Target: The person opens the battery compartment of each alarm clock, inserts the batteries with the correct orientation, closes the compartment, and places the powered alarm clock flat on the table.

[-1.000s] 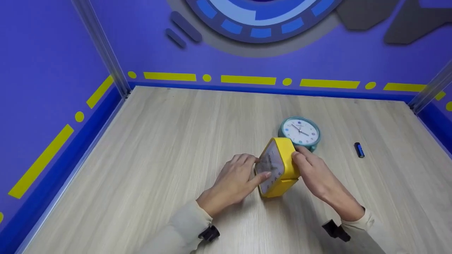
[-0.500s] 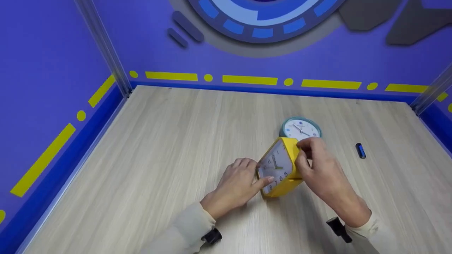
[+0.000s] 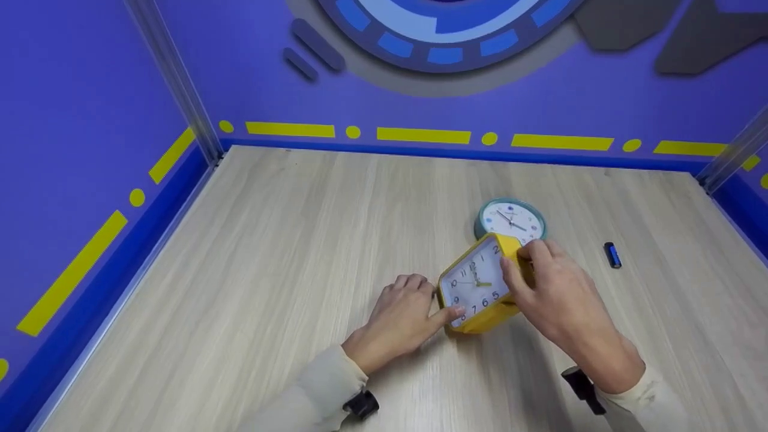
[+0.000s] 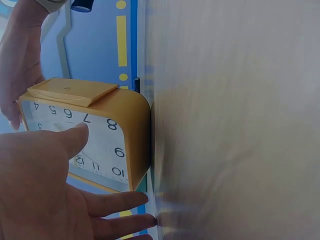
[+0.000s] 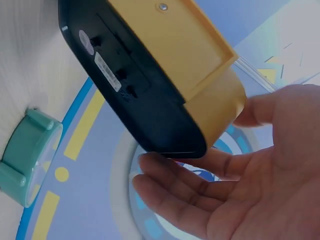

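Observation:
A yellow alarm clock (image 3: 480, 282) stands tilted on the table, its white dial turned toward the head camera and its numerals slanted. My left hand (image 3: 399, 321) holds its left edge, with the thumb (image 4: 77, 137) lying on the dial near the 7 and the other fingers stretched along the clock's top. At the upper right corner, my right hand (image 3: 567, 306) pinches the case between thumb and fingertips. The right wrist view shows the clock's black back (image 5: 150, 100), with stickers and small knobs, and the fingers at its lower edge.
Just behind the yellow clock lies a round teal clock (image 3: 510, 219), dial up and partly covered in the head view. Farther right is a small blue and black battery (image 3: 612, 255). Blue panels (image 3: 420, 108) border the wooden table (image 3: 312, 228).
The yellow clock has swung round so its dial faces the head camera more. My right hand has shifted right with that corner, now pinching it. My left hand has stayed nearly still.

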Demonstrator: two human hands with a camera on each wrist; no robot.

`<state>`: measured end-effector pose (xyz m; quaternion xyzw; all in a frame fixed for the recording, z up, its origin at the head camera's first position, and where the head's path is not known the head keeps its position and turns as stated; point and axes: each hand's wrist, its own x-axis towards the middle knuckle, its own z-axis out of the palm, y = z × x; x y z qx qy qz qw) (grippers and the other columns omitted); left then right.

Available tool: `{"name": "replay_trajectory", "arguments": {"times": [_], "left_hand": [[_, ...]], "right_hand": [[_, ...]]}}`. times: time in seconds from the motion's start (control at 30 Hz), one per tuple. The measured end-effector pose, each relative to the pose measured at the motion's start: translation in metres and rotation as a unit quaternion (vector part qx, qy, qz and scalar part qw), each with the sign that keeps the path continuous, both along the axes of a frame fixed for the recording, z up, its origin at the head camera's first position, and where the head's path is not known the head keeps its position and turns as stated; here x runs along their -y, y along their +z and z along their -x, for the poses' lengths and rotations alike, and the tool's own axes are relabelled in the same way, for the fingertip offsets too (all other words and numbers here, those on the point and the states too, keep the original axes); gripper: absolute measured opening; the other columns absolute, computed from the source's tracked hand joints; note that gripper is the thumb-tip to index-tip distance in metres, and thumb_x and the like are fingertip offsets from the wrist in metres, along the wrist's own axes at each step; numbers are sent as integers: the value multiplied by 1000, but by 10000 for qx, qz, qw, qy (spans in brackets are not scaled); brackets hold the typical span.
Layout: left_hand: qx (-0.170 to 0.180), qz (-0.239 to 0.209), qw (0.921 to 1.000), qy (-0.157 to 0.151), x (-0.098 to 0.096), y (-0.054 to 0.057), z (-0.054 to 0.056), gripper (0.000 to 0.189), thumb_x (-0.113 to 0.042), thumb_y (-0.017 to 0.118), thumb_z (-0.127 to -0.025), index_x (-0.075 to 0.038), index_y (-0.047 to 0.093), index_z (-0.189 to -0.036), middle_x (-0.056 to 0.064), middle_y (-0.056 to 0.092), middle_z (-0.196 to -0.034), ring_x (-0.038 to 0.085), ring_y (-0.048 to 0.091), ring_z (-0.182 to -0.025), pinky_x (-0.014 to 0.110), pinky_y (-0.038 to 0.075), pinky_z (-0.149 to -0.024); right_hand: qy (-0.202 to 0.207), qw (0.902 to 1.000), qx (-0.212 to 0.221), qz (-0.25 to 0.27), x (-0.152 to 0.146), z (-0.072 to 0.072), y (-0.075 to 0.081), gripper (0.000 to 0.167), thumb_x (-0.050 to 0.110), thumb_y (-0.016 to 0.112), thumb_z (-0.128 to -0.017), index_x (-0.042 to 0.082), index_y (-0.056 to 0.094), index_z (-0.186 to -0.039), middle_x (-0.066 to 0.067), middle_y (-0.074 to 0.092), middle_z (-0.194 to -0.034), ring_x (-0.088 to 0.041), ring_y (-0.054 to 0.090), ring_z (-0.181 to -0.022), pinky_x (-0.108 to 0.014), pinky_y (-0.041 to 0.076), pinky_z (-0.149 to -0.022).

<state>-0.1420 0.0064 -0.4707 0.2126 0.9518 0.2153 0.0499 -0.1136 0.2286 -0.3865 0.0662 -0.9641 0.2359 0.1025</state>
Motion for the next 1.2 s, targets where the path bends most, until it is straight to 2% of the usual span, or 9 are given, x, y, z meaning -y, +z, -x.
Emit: {"name": "replay_trajectory", "arguments": {"times": [0.2, 0.57, 0.7, 0.9, 1.2], "left_hand": [[-167, -13, 9999, -22, -1, -1, 0, 62, -65, 53, -104, -8, 74, -116, 11, 63, -132, 28, 55, -123, 48, 47, -102], [-43, -64, 9999, 79, 0, 1, 2, 62, -63, 57, -104, -5, 72, -119, 9, 63, -126, 26, 55, -118, 46, 48, -101], [10, -129, 9999, 92, 2, 2, 4, 60, -62, 60, -103, -6, 72, -117, 8, 64, -122, 26, 56, -114, 45, 49, -98], [136, -170, 9997, 143, 6, 4, 7, 58, -59, 64, -101, -4, 72, -117, 8, 64, -120, 25, 55, -108, 42, 49, -95], [113, -99, 9998, 150, 11, 7, 10, 56, -57, 69, -99, -3, 71, -114, 4, 61, -109, 23, 52, -100, 38, 48, -90]], "right_hand": [[-122, 9989, 161, -417, -3, 2, -1, 28, 19, 62, -106, -8, 55, -113, -16, 53, -89, -27, 58, -73, -34, 51, -58], [20, 9953, 196, -952, -9, 6, -10, 25, 12, 55, -106, -12, 58, -107, -12, 52, -80, -24, 55, -67, -36, 49, -55], [57, 9929, 273, -1153, -10, 9, -14, 25, 12, 57, -106, -14, 58, -108, -13, 53, -81, -24, 55, -68, -37, 50, -57], [349, 9837, 258, -1747, -10, 11, -21, 23, 5, 66, -100, -16, 57, -106, -13, 51, -79, -24, 53, -66, -36, 52, -59], [238, 9845, 887, -1496, -8, 17, -29, 29, 9, 61, -104, -18, 54, -113, -17, 57, -85, -26, 56, -70, -36, 50, -61]]}}
